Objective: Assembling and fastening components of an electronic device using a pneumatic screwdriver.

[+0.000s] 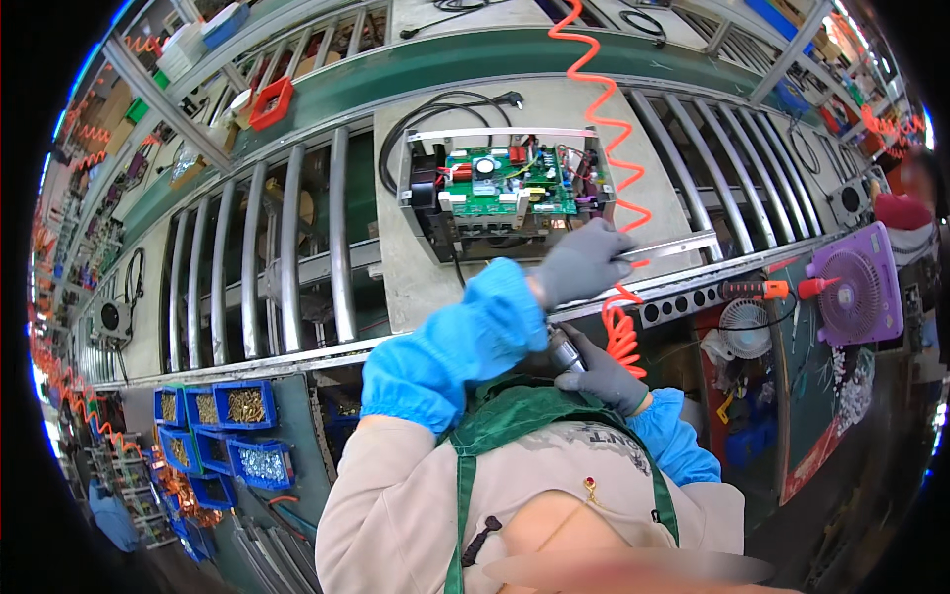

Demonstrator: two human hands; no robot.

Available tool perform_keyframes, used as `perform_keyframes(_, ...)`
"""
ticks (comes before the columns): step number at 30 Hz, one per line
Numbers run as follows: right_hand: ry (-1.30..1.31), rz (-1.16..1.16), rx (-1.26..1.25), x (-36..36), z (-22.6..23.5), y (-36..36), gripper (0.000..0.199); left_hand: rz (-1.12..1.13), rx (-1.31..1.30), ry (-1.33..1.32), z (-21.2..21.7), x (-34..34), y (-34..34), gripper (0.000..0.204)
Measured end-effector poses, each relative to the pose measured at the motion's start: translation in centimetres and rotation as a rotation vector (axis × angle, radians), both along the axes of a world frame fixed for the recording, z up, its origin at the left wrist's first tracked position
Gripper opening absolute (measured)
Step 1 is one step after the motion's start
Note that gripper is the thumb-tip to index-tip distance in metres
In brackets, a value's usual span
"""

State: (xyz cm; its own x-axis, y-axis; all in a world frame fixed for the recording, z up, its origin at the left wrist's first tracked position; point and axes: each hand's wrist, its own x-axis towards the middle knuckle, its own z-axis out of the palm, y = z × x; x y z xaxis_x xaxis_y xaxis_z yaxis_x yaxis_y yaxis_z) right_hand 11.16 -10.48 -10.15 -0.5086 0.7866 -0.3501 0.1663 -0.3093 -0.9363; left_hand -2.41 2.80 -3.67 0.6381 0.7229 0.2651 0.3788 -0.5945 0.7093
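My left hand, in a grey glove and blue sleeve, reaches across my front with its fingers closed on the end of a flat metal strip. The strip points right, above the conveyor's near rail. Close to my apron, my gloved right hand is wrapped round a silver, cylindrical power screwdriver; its tip is hidden. Beyond my left hand, an open metal-framed device with a green circuit board sits on a pale board. A metal bar spans the device's far side.
An orange coiled air hose hangs down past the device's right side. Conveyor rollers lie on both sides. Blue bins of small metal parts stand at lower left. A purple fan and an orange-black screwdriver are at right.
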Motion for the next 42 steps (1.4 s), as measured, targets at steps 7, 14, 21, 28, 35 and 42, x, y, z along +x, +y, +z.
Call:
perform_keyframes(7, -0.079, 0.031, -0.19, 0.5, 0.9, 1.0, 0.091, 0.683, 0.658, 0.426, 3.7, -13.6, -2.2, 0.032)
perform_keyframes(14, -0.011, 0.036, -0.185, 0.4, 1.2, 0.3, 0.091, 0.661, 0.733, 0.378, 1.3, -11.5, 0.2, 0.034)
perform_keyframes(21, -0.058, -0.011, -0.118, 2.1, 1.2, -0.7, 0.093, 0.652, 0.536, 0.427, 1.3, -10.8, 0.8, 0.024)
perform_keyframes(28, -0.113, -0.049, -0.128, 2.9, 2.0, -1.4, 0.092, 0.683, 0.436, 0.499, 2.0, -10.7, 0.7, 0.024)
perform_keyframes(35, -0.136, -0.072, -0.127, 3.7, 2.3, -2.1, 0.092, 0.522, 0.171, 0.218, 2.4, -11.2, 0.2, 0.027)
perform_keyframes(42, -0.174, -0.057, -0.104, 3.7, 2.0, -3.3, 0.094, -0.107, -0.735, -0.332, 0.8, -5.0, 0.6, 0.043)
